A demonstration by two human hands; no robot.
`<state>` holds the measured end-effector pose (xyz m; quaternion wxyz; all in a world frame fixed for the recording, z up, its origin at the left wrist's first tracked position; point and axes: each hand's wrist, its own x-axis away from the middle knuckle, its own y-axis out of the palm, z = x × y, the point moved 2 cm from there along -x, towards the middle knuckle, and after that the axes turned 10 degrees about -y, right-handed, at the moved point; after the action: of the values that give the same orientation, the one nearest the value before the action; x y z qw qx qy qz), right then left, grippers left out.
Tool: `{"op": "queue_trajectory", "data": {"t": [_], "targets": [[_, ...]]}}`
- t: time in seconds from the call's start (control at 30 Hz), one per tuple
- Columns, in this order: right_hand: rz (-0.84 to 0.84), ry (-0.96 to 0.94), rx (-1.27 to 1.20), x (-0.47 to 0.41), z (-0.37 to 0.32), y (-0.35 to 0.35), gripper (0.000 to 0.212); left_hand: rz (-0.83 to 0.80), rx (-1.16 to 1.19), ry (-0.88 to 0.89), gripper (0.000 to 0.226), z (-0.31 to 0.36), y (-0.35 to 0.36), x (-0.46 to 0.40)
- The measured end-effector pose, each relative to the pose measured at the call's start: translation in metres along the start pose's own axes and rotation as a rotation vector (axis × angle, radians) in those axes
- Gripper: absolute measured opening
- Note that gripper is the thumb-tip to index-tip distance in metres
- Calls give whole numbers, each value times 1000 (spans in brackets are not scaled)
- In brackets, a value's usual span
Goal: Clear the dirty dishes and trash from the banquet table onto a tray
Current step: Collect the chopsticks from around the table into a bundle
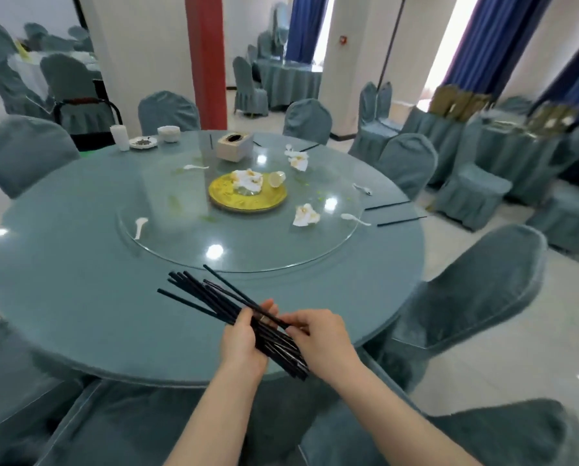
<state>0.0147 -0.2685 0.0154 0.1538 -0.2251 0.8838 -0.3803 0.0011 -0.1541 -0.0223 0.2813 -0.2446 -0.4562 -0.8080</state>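
The round table (79,297) fills the view, ringed by covered chairs (466,297). A glass turntable (247,250) sits at its centre, and every place below is given from that. At the turntable's middle is a yellow plate (227,196) with crumpled napkins (247,179) and a tipped cup (276,179). More napkins, white spoons (140,227) and a tissue box (234,147) lie on the glass around it. Beyond the turntable's far left rim stand a cup, small plate and bowl (168,133); past its right rim lie loose chopsticks (401,220).

Nearer than the turntable, over the table's front edge, the left hand (244,344) grips a bundle of chopsticks (214,297), fanned out at the far end. The right hand (321,334) pinches one stick at the bundle. No tray shows.

The splayed bundle could shed sticks off the edge if the grip loosens. The table between turntable and front edge gives room to square the ends; the close chairs crowd any sideways step.
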Motion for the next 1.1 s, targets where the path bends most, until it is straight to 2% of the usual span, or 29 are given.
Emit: {"op": "queue_trajectory", "data": {"t": [0.17,0.27,0.47,0.6,0.73,0.83,0.93,1.0,1.1], "targets": [[114,50,120,45,63,-90,31,-109,-54,-68,23,-91,85,12],[156,99,157,78,108,-145,34,-160,-10,-129,24,-156,135,20],[90,218,211,125,198,-229,20,-144,45,-152,35,-269,208,30],[71,172,212,133,221,-255,22,-133,-6,-132,29,-291,231,34],[41,111,121,134,230,-268,26,-126,-65,-104,33,-282,245,41],[111,252,-101,141,248,-279,50,-161,-48,-52,32,-261,258,45],[325,432,-594,154,265,-283,46,-227,-44,-23,31,-250,274,50],[460,467,-742,152,268,-285,46,-282,-55,-12,31,-248,288,55],[624,447,-958,141,260,-292,57,-324,-120,26,32,-257,310,62]]}}
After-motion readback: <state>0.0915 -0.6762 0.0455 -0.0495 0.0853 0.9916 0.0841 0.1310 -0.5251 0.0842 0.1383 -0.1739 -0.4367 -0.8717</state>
